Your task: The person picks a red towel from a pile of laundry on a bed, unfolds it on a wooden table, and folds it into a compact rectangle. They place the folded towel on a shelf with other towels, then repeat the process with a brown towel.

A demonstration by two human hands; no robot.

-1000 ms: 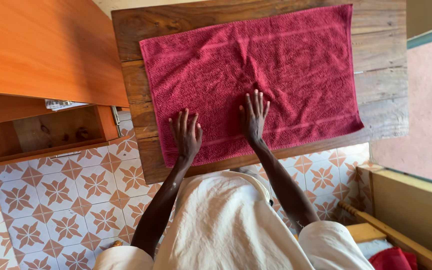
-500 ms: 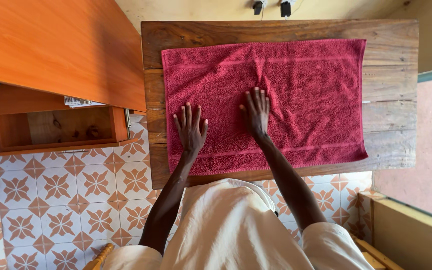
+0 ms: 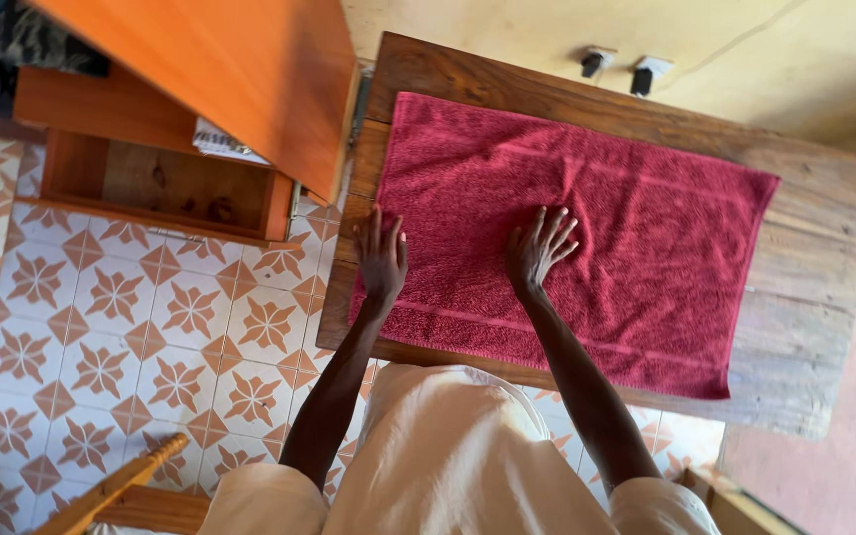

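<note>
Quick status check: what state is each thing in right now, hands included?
Dark red terry towel: spread flat on the table, slight creases near the middle.
Rough wooden plank table: mostly covered by the towel.
Left hand: open, palm down on the towel's left edge.
Right hand: open, fingers splayed, pressing on the towel.
Orange wooden desk drawer: pulled open.

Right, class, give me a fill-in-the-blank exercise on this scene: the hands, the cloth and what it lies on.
1. Both hands, the left hand and the right hand, rest flat on a ____ towel.
2. The towel lies spread out on a ____ table.
3. The floor beside the table is covered with patterned ____.
4. The left hand lies near the towel's ____ edge.

Missing words: red; wooden; tiles; left
</note>
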